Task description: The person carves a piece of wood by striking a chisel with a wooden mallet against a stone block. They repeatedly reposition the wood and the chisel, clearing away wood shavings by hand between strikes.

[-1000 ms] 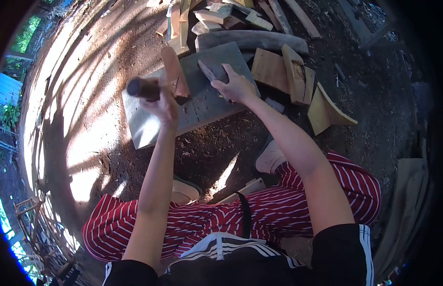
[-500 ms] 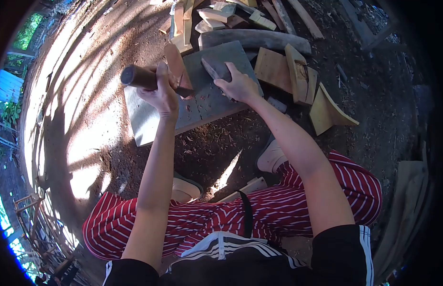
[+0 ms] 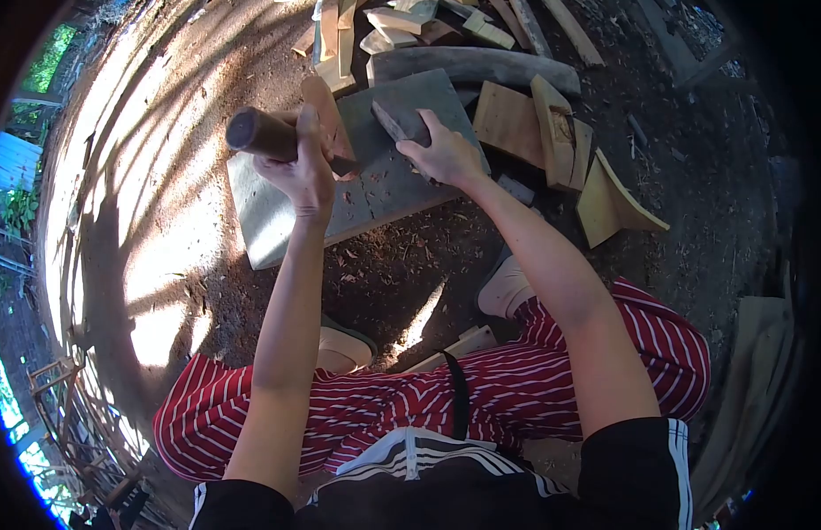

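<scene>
My left hand (image 3: 297, 168) is closed around a thick, dark round wooden handle (image 3: 264, 134), its blunt end pointing up and left. Just beyond those fingers, a reddish-brown piece of wood (image 3: 326, 106) slants over the board, with a dark edge near its lower end. My right hand (image 3: 447, 155) grips a dark grey-brown block (image 3: 393, 122), thumb on the near side and fingers over the top. The block is low over the grey board (image 3: 291, 231), and the fingertips under it are hidden. Small reddish chips lie on the board between my hands.
A long curved timber (image 3: 472, 66) lies behind the board, with a heap of offcuts (image 3: 410, 22) farther back. To the right are a carved wooden piece (image 3: 556, 132) and a pale curved piece (image 3: 605, 208). My feet and striped trousers (image 3: 410, 397) are close in front.
My left hand and the handle have tilted slightly, the handle's end shifting a little. My right hand and the block are nearly still.
</scene>
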Action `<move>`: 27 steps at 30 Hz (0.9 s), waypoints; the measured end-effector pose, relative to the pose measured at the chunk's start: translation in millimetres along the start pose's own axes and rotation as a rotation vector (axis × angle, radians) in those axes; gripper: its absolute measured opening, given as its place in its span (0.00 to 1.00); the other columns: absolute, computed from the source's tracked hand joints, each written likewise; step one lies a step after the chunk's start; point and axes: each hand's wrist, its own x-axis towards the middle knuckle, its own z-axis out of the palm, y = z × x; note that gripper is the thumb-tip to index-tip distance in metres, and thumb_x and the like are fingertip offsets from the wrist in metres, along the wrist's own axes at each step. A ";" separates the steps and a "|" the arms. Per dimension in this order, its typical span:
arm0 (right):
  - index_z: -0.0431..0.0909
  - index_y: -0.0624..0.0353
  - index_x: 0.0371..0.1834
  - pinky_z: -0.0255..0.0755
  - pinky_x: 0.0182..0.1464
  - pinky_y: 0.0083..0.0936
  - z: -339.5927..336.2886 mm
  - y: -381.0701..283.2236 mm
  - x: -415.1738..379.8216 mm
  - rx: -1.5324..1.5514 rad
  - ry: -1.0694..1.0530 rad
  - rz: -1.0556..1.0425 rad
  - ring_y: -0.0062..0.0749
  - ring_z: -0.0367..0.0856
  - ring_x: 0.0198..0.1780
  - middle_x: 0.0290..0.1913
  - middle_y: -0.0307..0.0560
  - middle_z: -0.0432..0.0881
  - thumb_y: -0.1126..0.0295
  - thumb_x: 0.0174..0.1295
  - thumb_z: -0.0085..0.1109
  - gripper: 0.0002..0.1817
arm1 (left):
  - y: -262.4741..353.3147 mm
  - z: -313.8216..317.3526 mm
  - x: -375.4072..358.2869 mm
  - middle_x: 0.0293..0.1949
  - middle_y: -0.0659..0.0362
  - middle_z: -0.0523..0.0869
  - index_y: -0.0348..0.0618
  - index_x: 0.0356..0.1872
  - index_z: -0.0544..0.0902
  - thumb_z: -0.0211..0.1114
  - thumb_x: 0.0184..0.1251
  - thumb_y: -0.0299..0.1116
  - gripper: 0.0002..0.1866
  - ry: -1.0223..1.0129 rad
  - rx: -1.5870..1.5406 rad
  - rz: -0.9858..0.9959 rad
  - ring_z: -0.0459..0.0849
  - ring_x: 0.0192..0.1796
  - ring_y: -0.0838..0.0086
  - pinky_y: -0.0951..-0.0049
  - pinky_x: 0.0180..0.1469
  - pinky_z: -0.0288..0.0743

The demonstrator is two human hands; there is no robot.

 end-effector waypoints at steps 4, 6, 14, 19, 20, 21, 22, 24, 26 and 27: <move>0.60 0.45 0.73 0.73 0.58 0.46 0.7 2.0 2.0 0.003 -0.007 0.004 0.56 0.82 0.56 0.53 0.58 0.84 0.40 0.57 0.58 0.42 | -9.9 -2.4 -4.0 0.13 0.62 0.71 0.39 0.30 0.72 0.64 0.66 0.29 0.09 0.002 0.064 0.000 0.68 0.14 0.82 0.79 0.17 0.61; 0.60 0.45 0.73 0.73 0.57 0.46 1.8 1.0 1.3 0.006 0.001 -0.007 0.56 0.82 0.56 0.53 0.59 0.83 0.40 0.57 0.58 0.42 | -14.4 -3.6 -5.0 0.14 0.62 0.71 0.40 0.30 0.72 0.64 0.66 0.29 0.09 0.011 0.078 0.016 0.67 0.14 0.82 0.79 0.17 0.61; 0.59 0.44 0.74 0.72 0.58 0.45 0.7 0.3 1.2 0.003 -0.006 0.018 0.55 0.82 0.56 0.53 0.59 0.84 0.39 0.56 0.58 0.43 | -4.3 -6.5 -4.2 0.14 0.62 0.71 0.40 0.29 0.72 0.64 0.66 0.29 0.09 0.025 0.003 0.025 0.67 0.14 0.82 0.78 0.17 0.61; 0.59 0.44 0.74 0.73 0.57 0.45 -2.0 -2.8 -0.4 -0.012 -0.011 0.031 0.54 0.83 0.54 0.50 0.57 0.85 0.38 0.56 0.58 0.44 | -3.7 -5.0 0.3 0.14 0.62 0.71 0.40 0.29 0.71 0.64 0.66 0.28 0.10 0.003 0.006 0.030 0.66 0.14 0.82 0.78 0.17 0.61; 0.59 0.44 0.74 0.73 0.57 0.44 -2.7 -3.6 -1.3 -0.013 -0.017 0.034 0.53 0.83 0.54 0.50 0.57 0.85 0.38 0.56 0.58 0.44 | -2.9 -4.1 1.1 0.14 0.62 0.71 0.40 0.29 0.71 0.64 0.66 0.28 0.10 0.010 -0.006 0.026 0.66 0.14 0.82 0.78 0.17 0.61; 0.59 0.44 0.74 0.73 0.57 0.44 -3.4 -4.3 -2.3 -0.013 -0.019 0.034 0.53 0.83 0.54 0.50 0.57 0.85 0.38 0.56 0.58 0.44 | -2.3 -4.3 1.2 0.14 0.62 0.70 0.40 0.29 0.71 0.64 0.66 0.28 0.10 0.018 -0.016 0.022 0.66 0.14 0.82 0.78 0.17 0.61; 0.60 0.44 0.74 0.73 0.57 0.44 -4.4 -5.2 -3.0 0.000 -0.024 0.033 0.53 0.83 0.54 0.49 0.56 0.85 0.38 0.56 0.58 0.43 | -2.3 -4.7 1.1 0.14 0.62 0.70 0.40 0.29 0.71 0.64 0.66 0.28 0.10 0.020 -0.015 0.022 0.66 0.14 0.82 0.78 0.17 0.61; 0.60 0.44 0.73 0.73 0.57 0.44 -4.6 -4.8 -2.6 0.011 -0.027 0.032 0.53 0.83 0.54 0.49 0.56 0.86 0.39 0.56 0.58 0.43 | -3.0 -4.5 0.5 0.14 0.62 0.70 0.40 0.30 0.71 0.64 0.66 0.28 0.09 0.024 -0.036 0.016 0.66 0.14 0.82 0.78 0.17 0.61; 0.60 0.44 0.73 0.73 0.57 0.44 -2.9 -3.8 -1.3 -0.014 -0.024 0.033 0.53 0.83 0.55 0.50 0.56 0.85 0.39 0.56 0.58 0.43 | -4.4 -6.8 -0.5 0.14 0.62 0.70 0.40 0.30 0.71 0.63 0.66 0.28 0.09 0.016 0.004 0.011 0.66 0.14 0.82 0.78 0.17 0.61; 0.60 0.44 0.73 0.73 0.57 0.44 -1.5 -3.3 -1.0 -0.014 -0.023 0.033 0.53 0.83 0.55 0.50 0.56 0.85 0.39 0.56 0.58 0.43 | -5.0 -7.2 -0.5 0.14 0.62 0.70 0.41 0.31 0.71 0.63 0.66 0.28 0.09 0.008 0.043 0.007 0.66 0.14 0.82 0.78 0.17 0.61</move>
